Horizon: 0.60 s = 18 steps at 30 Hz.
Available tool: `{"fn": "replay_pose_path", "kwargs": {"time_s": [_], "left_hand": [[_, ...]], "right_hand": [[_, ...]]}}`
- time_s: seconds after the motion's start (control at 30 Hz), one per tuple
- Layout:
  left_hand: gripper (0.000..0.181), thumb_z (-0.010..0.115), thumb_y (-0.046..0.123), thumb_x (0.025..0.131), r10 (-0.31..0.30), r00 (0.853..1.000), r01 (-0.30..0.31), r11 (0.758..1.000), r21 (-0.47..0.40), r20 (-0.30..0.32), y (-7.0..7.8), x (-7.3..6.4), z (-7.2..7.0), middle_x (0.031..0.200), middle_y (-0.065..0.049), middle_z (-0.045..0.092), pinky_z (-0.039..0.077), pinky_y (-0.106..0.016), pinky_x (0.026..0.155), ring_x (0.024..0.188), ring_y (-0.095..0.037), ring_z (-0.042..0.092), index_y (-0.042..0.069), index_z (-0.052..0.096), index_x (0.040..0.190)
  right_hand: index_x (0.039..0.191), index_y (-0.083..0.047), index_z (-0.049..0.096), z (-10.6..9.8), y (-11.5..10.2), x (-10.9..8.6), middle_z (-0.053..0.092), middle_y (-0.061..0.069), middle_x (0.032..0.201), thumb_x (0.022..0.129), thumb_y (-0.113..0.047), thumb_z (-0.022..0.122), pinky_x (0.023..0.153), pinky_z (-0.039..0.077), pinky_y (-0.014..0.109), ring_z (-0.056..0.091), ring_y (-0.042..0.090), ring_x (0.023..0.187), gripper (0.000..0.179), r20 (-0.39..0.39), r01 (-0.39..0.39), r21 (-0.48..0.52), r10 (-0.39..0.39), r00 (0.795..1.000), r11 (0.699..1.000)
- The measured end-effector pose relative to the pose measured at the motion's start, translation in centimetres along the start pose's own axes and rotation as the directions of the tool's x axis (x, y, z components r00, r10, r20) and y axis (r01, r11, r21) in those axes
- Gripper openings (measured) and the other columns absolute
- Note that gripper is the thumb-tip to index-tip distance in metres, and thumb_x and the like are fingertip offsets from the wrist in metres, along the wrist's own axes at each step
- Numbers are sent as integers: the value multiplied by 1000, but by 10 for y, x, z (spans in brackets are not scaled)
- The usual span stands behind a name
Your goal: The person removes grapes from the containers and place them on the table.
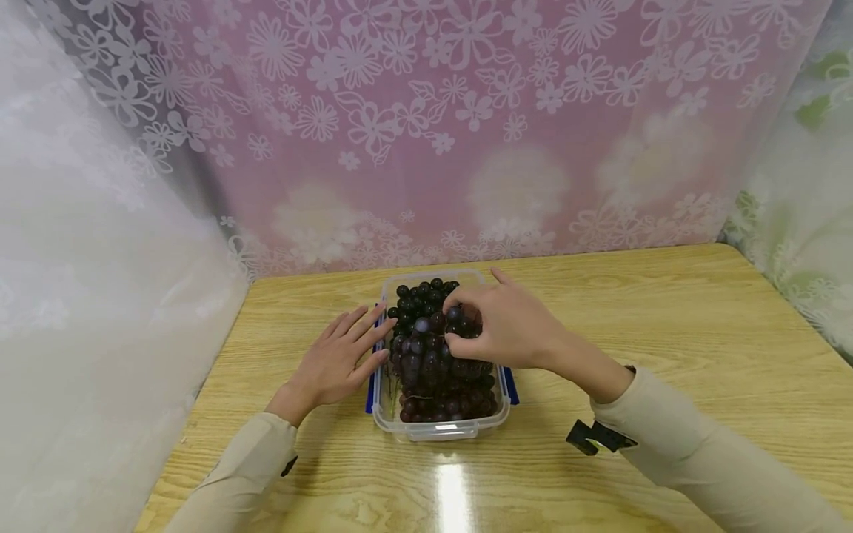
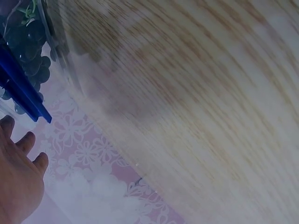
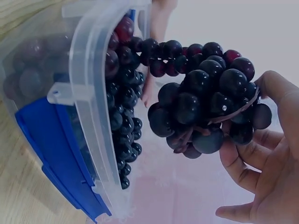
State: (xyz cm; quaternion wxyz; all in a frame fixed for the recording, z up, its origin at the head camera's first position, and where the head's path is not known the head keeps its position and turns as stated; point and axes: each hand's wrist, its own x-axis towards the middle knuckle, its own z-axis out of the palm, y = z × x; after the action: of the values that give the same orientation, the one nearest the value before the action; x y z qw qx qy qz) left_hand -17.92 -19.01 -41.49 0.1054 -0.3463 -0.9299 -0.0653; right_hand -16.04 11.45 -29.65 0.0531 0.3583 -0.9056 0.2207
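Note:
A clear plastic container [image 1: 443, 431] with blue side latches [image 3: 53, 158] holds dark grapes [image 3: 124, 121]. Above its rim hangs a bunch of dark grapes [image 3: 201, 100], a brown stem showing among the berries. My right hand [image 1: 513, 326] grips this bunch from the right, thumb and fingers curled round its end. In the head view the bunch overlaps the grapes beneath. My left hand [image 1: 336, 363] is at the container's left side with fingers spread and straight, fingertips right at the rim. Only part of that hand [image 2: 21, 177] shows in the left wrist view, near a blue latch [image 2: 21, 84].
The container stands on a light wood-grain table [image 1: 666, 333], near its back edge. Behind it hangs a pink curtain with white flowers [image 1: 426, 148]. Pale sheeting [image 1: 100, 259] hangs at the left, and a leaf-patterned one [image 1: 813, 222] at the right.

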Motion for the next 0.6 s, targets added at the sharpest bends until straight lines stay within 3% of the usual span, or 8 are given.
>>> {"fn": "replay_pose_path", "kwargs": {"time_s": [0.17,0.2,0.3,0.4,0.6], "left_hand": [[56,30,49,102,-7,1000,7,1000,-12,8,0,0,0,158,-2,18,14,-49,114,143,-25,15,23,31,152],[56,31,49,103,-8,1000,9,1000,-16,9,0,0,0,158,-1,17,14,-48,114,143,-24,14,23,30,152],[56,31,48,103,-8,1000,8,1000,-18,10,0,0,0,158,-2,17,14,-49,113,143,-25,15,23,29,152],[56,32,48,103,-4,1000,4,1000,-22,5,0,0,0,158,-3,18,14,-49,113,142,-29,18,23,28,153],[56,31,48,103,-4,1000,4,1000,-27,3,0,0,1,158,-2,18,13,-48,114,142,-30,20,24,28,153]], "right_hand": [[111,-17,64,-11,9,0,62,-12,75,86,-35,66,113,11,52,58,6,68,31,9,-121,138,121,993,983],[112,-17,64,-13,11,-1,63,-10,77,86,-34,66,111,21,51,58,8,69,31,12,-149,166,149,989,975],[116,-18,62,-18,18,-2,64,-5,83,87,-34,66,89,44,44,57,14,68,33,22,-221,242,222,975,945],[117,-18,61,-23,26,-4,63,1,88,88,-34,65,60,44,37,56,19,69,33,28,-275,298,280,960,914],[115,-13,59,-29,41,-10,63,7,88,91,-36,62,61,46,37,56,23,73,33,0,-311,356,333,943,881]]}}
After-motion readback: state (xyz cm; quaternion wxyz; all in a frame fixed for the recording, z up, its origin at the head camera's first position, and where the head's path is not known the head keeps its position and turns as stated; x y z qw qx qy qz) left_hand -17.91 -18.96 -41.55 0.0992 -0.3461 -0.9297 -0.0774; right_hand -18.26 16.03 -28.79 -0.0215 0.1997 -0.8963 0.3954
